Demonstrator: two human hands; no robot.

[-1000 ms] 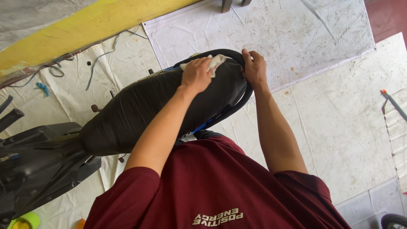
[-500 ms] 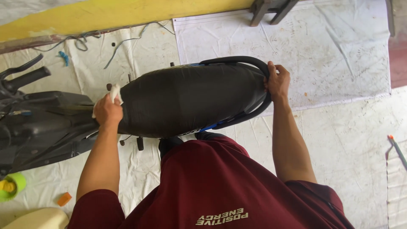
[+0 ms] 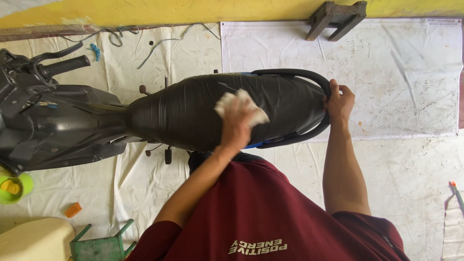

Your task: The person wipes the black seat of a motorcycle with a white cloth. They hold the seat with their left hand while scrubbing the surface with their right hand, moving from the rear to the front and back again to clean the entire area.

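Observation:
A black scooter (image 3: 63, 121) lies across the view, its long black seat (image 3: 193, 113) in the middle. My left hand (image 3: 238, 123) presses a crumpled white cloth (image 3: 227, 102) onto the seat's top, right of centre. My right hand (image 3: 340, 102) grips the black grab rail (image 3: 309, 76) that curves around the seat's rear end. The handlebar (image 3: 65, 65) sticks out at the far left.
White sheets (image 3: 396, 67) cover the floor under the scooter. A small wooden stool (image 3: 336, 17) stands by the yellow wall. A green lid (image 3: 14, 187), an orange piece (image 3: 73, 210), a green stool (image 3: 99, 244) and a cream container (image 3: 34, 240) sit at lower left.
My left hand has slid the cloth from the seat's front end toward the right, to the rear half. My right hand stays on the grab rail.

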